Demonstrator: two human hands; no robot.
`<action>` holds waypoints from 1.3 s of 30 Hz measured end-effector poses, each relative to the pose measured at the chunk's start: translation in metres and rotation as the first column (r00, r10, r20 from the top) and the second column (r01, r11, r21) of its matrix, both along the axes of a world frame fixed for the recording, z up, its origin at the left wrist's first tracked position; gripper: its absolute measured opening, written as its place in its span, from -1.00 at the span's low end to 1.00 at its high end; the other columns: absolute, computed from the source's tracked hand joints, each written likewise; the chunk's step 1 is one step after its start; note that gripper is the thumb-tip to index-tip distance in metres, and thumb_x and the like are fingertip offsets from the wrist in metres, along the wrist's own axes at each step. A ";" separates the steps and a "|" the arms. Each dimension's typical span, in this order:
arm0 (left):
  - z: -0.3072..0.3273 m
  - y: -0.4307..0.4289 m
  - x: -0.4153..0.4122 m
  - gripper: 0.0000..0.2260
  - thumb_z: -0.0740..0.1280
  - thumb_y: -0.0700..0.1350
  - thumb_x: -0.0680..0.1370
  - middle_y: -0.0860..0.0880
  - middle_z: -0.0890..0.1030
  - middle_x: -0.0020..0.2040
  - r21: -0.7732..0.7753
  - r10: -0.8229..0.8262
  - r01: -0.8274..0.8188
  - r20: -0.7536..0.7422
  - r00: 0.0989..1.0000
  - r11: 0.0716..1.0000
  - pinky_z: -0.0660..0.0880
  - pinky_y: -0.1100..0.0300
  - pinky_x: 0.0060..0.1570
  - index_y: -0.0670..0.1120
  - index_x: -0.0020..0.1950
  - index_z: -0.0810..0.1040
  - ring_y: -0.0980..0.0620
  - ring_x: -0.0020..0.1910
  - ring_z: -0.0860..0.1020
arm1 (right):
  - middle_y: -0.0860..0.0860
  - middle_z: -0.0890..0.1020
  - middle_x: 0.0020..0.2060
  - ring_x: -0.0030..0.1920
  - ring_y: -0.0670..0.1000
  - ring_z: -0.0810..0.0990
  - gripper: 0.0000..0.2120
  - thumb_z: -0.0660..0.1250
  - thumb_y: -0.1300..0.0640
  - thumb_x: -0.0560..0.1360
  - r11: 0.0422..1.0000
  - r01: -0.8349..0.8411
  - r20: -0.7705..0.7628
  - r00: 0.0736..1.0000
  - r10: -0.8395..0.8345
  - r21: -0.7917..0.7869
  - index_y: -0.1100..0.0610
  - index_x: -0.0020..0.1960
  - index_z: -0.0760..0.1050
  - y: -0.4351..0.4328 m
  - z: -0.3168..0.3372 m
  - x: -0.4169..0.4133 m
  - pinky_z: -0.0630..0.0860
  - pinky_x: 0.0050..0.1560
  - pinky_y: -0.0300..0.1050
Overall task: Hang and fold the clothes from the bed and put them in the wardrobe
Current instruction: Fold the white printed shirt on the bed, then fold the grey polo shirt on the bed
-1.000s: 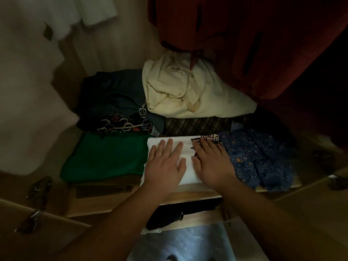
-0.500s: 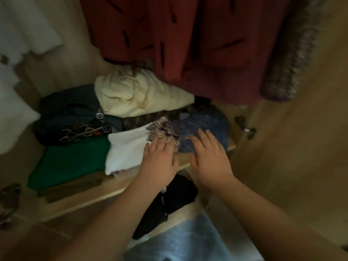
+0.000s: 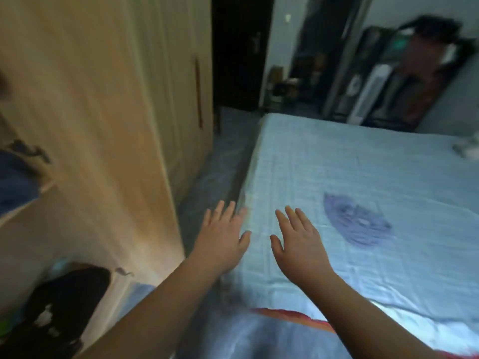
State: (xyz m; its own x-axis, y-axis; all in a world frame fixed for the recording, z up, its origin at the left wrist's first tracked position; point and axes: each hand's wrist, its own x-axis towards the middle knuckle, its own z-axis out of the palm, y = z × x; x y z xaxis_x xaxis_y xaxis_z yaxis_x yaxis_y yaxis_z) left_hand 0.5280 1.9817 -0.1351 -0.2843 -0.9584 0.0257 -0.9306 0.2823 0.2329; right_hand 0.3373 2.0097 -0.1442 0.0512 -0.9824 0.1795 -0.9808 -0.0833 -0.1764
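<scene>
My left hand (image 3: 220,238) and my right hand (image 3: 298,244) are both held out flat with fingers spread and hold nothing. They hover over the near left edge of the bed (image 3: 363,177), which is covered by a pale blue sheet with a purple print. The light wooden wardrobe (image 3: 108,120) stands to the left. At its far left edge a blue folded garment (image 3: 15,182) shows on a shelf. A dark garment (image 3: 59,307) lies lower down. A small pale piece of cloth (image 3: 467,149) sits at the bed's far right edge, blurred.
A narrow strip of floor (image 3: 220,161) runs between wardrobe and bed. A dark doorway (image 3: 238,53) opens behind it. A blurred person (image 3: 425,55) and a tall mirror or frame (image 3: 344,60) stand at the back right. The view is motion-blurred.
My hands left the folded white garment on the wardrobe shelf and now hang free. The view swung right, from the shelf of folded clothes to the bed.
</scene>
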 end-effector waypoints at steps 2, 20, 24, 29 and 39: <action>-0.002 0.000 -0.066 -0.36 -0.12 0.26 0.54 -0.05 0.14 0.61 -0.017 -0.120 0.120 0.016 0.993 0.993 -0.01 -0.12 0.53 0.07 0.60 0.12 -0.11 0.60 0.04 | 0.15 0.41 0.45 0.47 0.22 0.34 -0.38 0.01 -0.16 0.52 0.991 0.135 0.003 0.991 -0.135 -0.010 0.11 0.47 0.37 0.023 0.000 -0.065 0.36 0.40 0.20; -0.066 -0.092 -0.403 -0.21 -0.25 0.27 0.45 -0.14 0.27 0.56 0.077 -0.513 0.511 0.003 0.858 0.856 0.15 -0.09 0.49 -0.03 0.58 0.22 -0.18 0.55 0.18 | 0.05 0.20 0.57 0.57 0.13 0.09 -0.42 0.00 -0.15 0.61 0.846 0.516 0.049 0.849 -0.526 0.135 0.04 0.57 0.16 0.013 -0.050 -0.367 0.19 0.49 0.12; -0.096 -0.159 -0.465 -0.24 -0.20 0.25 0.47 -0.15 0.36 0.51 0.112 -0.482 0.479 -0.003 0.876 0.870 0.26 -0.11 0.43 -0.08 0.54 0.30 -0.21 0.49 0.29 | 0.03 0.10 0.59 0.59 0.09 0.00 -0.43 0.03 -0.13 0.65 0.854 0.472 0.047 0.869 -0.492 0.221 0.01 0.60 0.06 -0.053 -0.070 -0.432 0.11 0.53 0.08; -0.136 -0.232 -0.535 -0.40 0.02 0.15 0.54 -0.24 0.55 0.29 0.190 -0.491 0.491 -0.048 0.870 0.850 0.47 -0.15 0.22 -0.18 0.39 0.49 -0.28 0.25 0.51 | 0.05 0.14 0.58 0.58 0.10 0.03 -0.44 0.05 -0.12 0.64 0.837 0.441 0.053 0.875 -0.481 0.324 0.04 0.59 0.10 -0.123 -0.098 -0.500 0.12 0.54 0.08; -0.208 -0.326 -0.633 -0.57 0.22 -0.05 0.58 -0.20 0.53 0.30 0.325 -0.334 0.375 -0.176 0.926 0.868 0.39 -0.03 0.29 -0.20 0.42 0.45 -0.22 0.27 0.48 | 0.16 0.42 0.41 0.44 0.21 0.32 -0.48 0.25 0.07 0.58 0.803 0.376 0.197 0.839 -0.506 0.463 0.18 0.50 0.30 -0.235 -0.183 -0.618 0.30 0.38 0.11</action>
